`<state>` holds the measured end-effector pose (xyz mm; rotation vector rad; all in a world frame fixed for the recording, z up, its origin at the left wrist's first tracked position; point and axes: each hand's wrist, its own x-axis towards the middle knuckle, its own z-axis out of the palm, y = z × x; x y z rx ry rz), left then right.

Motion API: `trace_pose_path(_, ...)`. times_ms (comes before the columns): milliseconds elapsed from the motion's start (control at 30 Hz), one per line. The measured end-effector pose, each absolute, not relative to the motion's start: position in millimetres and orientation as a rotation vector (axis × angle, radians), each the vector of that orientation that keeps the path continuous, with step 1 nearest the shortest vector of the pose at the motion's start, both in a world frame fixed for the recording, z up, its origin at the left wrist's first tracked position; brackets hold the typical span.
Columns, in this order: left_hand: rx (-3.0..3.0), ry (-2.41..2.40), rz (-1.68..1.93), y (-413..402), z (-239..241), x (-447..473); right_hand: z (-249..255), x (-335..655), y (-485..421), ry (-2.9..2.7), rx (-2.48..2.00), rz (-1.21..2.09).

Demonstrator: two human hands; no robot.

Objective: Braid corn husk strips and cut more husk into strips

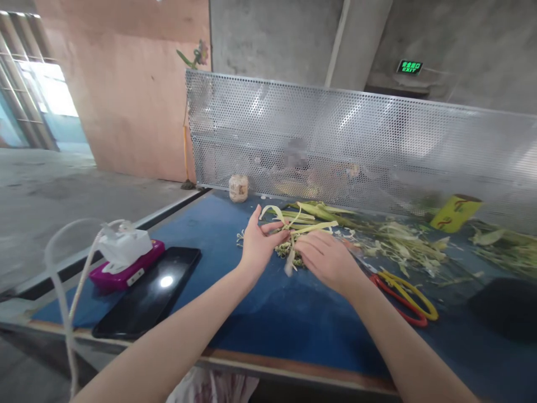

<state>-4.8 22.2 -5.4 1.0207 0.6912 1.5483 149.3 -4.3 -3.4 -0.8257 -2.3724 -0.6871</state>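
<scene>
In the middle of the blue table, my left hand (258,246) pinches a pale green plant strip (314,227) between thumb and fingers. One thin piece of strip (272,209) loops up over that hand. My right hand (325,254) closes its fingers around the same bundle, close to the left fingertips. A whitish tail (290,263) hangs below the two hands. Beneath them lies a cluster of small green buds or flower heads (297,259), partly hidden. Long green stalks and leaves (321,211) lie just behind my fingers.
Scissors with red and yellow handles (409,296) lie right of my right forearm. At left are a black phone (146,296), a purple power strip (142,266) and a white charger (126,246) with cables. Behind stand a small jar (239,188), a yellow roll (455,214) and a perforated metal panel (356,129).
</scene>
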Motion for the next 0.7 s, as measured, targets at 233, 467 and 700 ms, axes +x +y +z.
trace_pose_path(233, 0.859, 0.689, 1.323, 13.9, -5.5, -1.8, -0.8, 156.7, 1.8, -2.312, -0.846, -0.748)
trace_pose_path(467, 0.942, 0.661, 1.349, 12.2, -3.2, -0.3, -7.4, 152.5, 9.1, -1.905, -0.919, -0.013)
trace_pose_path(700, 1.065, 0.528, 1.368, 8.6, -0.8, -2.5, -5.7, 148.1, 13.9, -1.580, -1.009, 1.035)
